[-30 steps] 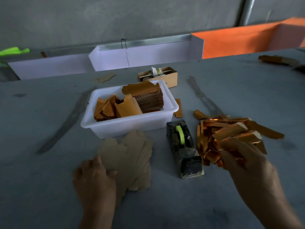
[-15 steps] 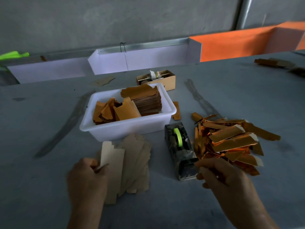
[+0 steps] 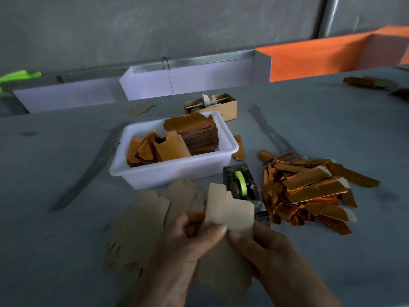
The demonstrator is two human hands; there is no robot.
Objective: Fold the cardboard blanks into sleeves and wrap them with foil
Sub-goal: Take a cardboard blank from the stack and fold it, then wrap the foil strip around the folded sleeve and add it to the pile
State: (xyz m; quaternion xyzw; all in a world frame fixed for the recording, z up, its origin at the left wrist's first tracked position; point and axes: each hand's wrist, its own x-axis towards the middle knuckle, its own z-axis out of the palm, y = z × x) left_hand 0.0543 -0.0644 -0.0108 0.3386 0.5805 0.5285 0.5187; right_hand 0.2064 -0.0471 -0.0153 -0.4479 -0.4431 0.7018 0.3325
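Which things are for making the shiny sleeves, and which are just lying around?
For the job: tan cardboard blank held by left hand and right hand; shiny copper foil-wrapped pile; black tape dispenser.
Lying about: small brown cardboard box; green scrap.

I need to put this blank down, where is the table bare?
Bare table lies left of the tub, and at the near right below the foil pile. The centre is crowded: tub, tape dispenser, loose blanks.
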